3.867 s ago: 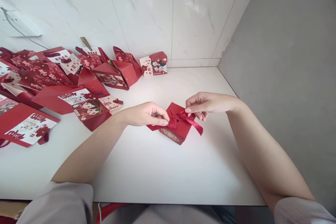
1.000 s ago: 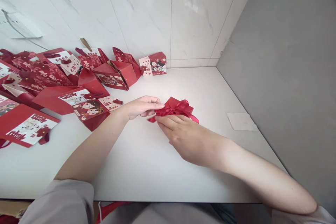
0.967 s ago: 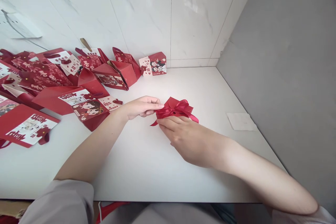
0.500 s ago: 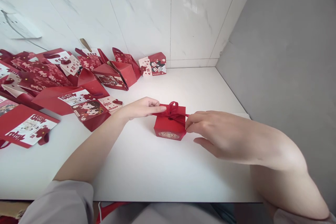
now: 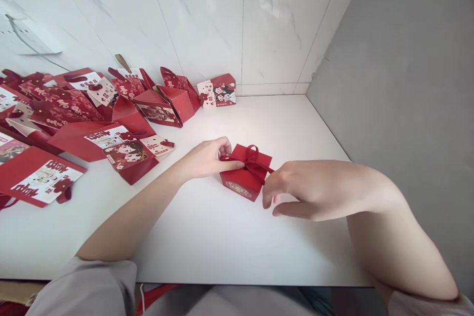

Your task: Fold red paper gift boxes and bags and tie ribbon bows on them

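Note:
A small red gift box (image 5: 240, 177) with a pale round emblem on its front stands on the white table, turned at an angle. A dark red ribbon bow (image 5: 252, 159) is tied on its top. My left hand (image 5: 211, 160) is closed on the box's left side, thumb pressed on the ribbon by the knot and fingers curled behind. Close to the right side, my right hand (image 5: 299, 190) has its fingers bent down and its thumb apart from them. One ribbon tail runs up to its knuckles; whether the fingers touch it is hidden.
Several red printed gift boxes and bags (image 5: 66, 103) crowd the table's left side. One printed box (image 5: 218, 91) stands by the tiled wall (image 5: 207, 19). A grey panel (image 5: 407, 84) borders the right. A cable (image 5: 33, 47) hangs from a wall socket plate.
The gift box has turned and shifted slightly right. My left hand has moved right with it, its thumb nearer the knot. My right hand's thumb and fingers have shifted beside the box.

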Tool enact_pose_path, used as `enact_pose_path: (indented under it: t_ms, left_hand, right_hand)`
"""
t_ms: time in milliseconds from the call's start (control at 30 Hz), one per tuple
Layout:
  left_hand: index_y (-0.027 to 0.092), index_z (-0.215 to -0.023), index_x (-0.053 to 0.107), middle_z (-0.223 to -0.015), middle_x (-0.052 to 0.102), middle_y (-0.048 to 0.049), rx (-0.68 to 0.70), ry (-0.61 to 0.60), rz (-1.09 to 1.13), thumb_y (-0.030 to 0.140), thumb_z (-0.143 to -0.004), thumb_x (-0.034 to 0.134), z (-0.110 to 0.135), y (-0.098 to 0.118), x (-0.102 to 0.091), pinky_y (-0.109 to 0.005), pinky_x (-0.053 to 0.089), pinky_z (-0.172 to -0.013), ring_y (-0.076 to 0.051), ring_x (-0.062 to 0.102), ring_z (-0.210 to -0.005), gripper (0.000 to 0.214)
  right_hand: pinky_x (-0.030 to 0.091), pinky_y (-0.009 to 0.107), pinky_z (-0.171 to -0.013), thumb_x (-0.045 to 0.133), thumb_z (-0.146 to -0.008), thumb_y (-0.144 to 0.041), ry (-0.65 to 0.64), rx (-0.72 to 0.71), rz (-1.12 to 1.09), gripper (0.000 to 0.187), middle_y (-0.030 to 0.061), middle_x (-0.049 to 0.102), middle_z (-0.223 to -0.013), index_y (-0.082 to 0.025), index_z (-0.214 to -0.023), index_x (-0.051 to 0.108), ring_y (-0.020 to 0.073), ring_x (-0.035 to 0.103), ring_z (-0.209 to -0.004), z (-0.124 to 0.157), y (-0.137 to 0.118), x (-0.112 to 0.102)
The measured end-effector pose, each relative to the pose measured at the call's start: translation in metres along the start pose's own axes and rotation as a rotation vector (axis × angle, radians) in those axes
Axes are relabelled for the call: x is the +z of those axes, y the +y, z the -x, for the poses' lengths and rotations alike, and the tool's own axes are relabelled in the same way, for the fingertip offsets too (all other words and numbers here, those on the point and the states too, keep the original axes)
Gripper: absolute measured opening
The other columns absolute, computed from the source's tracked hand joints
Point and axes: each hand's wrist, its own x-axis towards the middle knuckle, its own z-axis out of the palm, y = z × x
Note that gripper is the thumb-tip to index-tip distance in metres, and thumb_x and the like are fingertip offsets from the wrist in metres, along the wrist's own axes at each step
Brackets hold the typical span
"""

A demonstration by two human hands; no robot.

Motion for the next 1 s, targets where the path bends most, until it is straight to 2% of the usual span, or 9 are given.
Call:
enact_pose_path:
  t_ms: [67,133,267,367,533,667,733,867,1000]
  left_hand:
    - [0.022,-0.097,0.055,-0.098,0.06,-0.0037,0.082,0.049,0.084,0.059,-0.071,0.069,0.0,0.003,0.0,-0.027,0.043,-0.067,-0.019,0.056,-0.089,0.047]
    - [0.022,-0.098,0.058,-0.11,0.058,-0.0054,0.171,0.091,0.128,0.053,-0.076,0.066,0.001,0.006,0.002,-0.03,0.045,-0.082,-0.021,0.054,-0.104,0.039]
    - [0.02,-0.083,0.063,-0.114,0.056,-0.0061,0.236,0.085,0.15,0.038,-0.083,0.061,0.001,0.011,0.011,-0.035,0.043,-0.095,-0.02,0.055,-0.107,0.018]
    - [0.02,-0.08,0.065,-0.118,0.055,-0.006,0.246,0.084,0.121,0.031,-0.081,0.062,0.001,0.01,0.015,-0.037,0.041,-0.1,-0.022,0.054,-0.11,0.011]
    - [0.021,-0.077,0.065,-0.123,0.054,-0.0048,0.241,0.116,0.057,0.03,-0.078,0.064,0.002,0.008,0.018,-0.039,0.039,-0.103,-0.024,0.05,-0.119,0.009]
    - [0.022,-0.075,0.065,-0.127,0.053,-0.0039,0.236,0.145,0.025,0.028,-0.078,0.063,0.005,0.01,0.022,-0.039,0.043,-0.1,-0.024,0.047,-0.122,0.007]
    - [0.022,-0.075,0.066,-0.127,0.053,-0.004,0.245,0.161,0.005,0.027,-0.078,0.062,0.007,0.012,0.023,-0.039,0.043,-0.1,-0.025,0.047,-0.121,0.007]
    - [0.021,-0.077,0.066,-0.129,0.053,-0.0053,0.23,0.184,0.009,0.027,-0.079,0.061,0.008,0.012,0.027,-0.04,0.044,-0.098,-0.026,0.047,-0.121,0.008]
    - [0.021,-0.081,0.063,-0.125,0.054,-0.0066,0.2,0.185,0.067,0.03,-0.084,0.056,0.005,0.009,0.031,-0.041,0.039,-0.103,-0.025,0.046,-0.123,0.012]
  right_hand:
    - [0.046,0.025,-0.065,0.056,-0.086,-0.022,-0.052,-0.022,-0.104,0.016,-0.0006,0.072,-0.093,-0.025,-0.094,0.07,0.0156,0.066,-0.079,0.003,0.001,-0.009]
    - [0.044,0.026,-0.062,0.051,-0.09,-0.026,-0.001,0.028,-0.129,0.017,0.0004,0.071,-0.091,-0.024,-0.094,0.067,0.0153,0.064,-0.073,0.004,0.003,-0.015]
    - [0.033,0.027,-0.049,0.044,-0.094,-0.045,0.189,0.276,0.014,0.028,0.0013,0.065,-0.071,-0.022,-0.083,0.057,0.0145,0.051,-0.052,-0.007,0.011,-0.01]
    - [0.028,0.029,-0.048,0.044,-0.093,-0.045,0.14,0.359,0.12,0.032,0.0025,0.059,-0.063,-0.022,-0.072,0.051,0.015,0.048,-0.05,-0.02,0.015,-0.001]
    - [0.023,0.029,-0.049,0.038,-0.094,-0.02,0.046,0.3,0.228,0.029,0.0025,0.053,-0.059,-0.02,-0.068,0.05,0.014,0.043,-0.049,-0.025,0.012,0.007]
    - [0.02,0.03,-0.046,0.042,-0.09,-0.013,-0.001,0.149,0.252,0.025,-0.0002,0.046,-0.054,-0.02,-0.067,0.051,0.0114,0.031,-0.043,-0.021,0.001,0.014]
    - [0.019,0.03,-0.046,0.044,-0.087,-0.01,-0.022,0.121,0.308,0.024,-0.0002,0.046,-0.054,-0.019,-0.066,0.052,0.0108,0.026,-0.043,-0.022,-0.005,0.019]
    - [0.02,0.029,-0.045,0.043,-0.09,-0.014,-0.03,0.086,0.326,0.026,0.0004,0.048,-0.055,-0.017,-0.067,0.054,0.0104,0.028,-0.044,-0.029,-0.014,0.027]
    - [0.023,0.028,-0.047,0.043,-0.095,-0.021,-0.007,0.043,0.274,0.03,0.0009,0.05,-0.056,-0.015,-0.069,0.057,0.0109,0.033,-0.047,-0.037,-0.017,0.032]
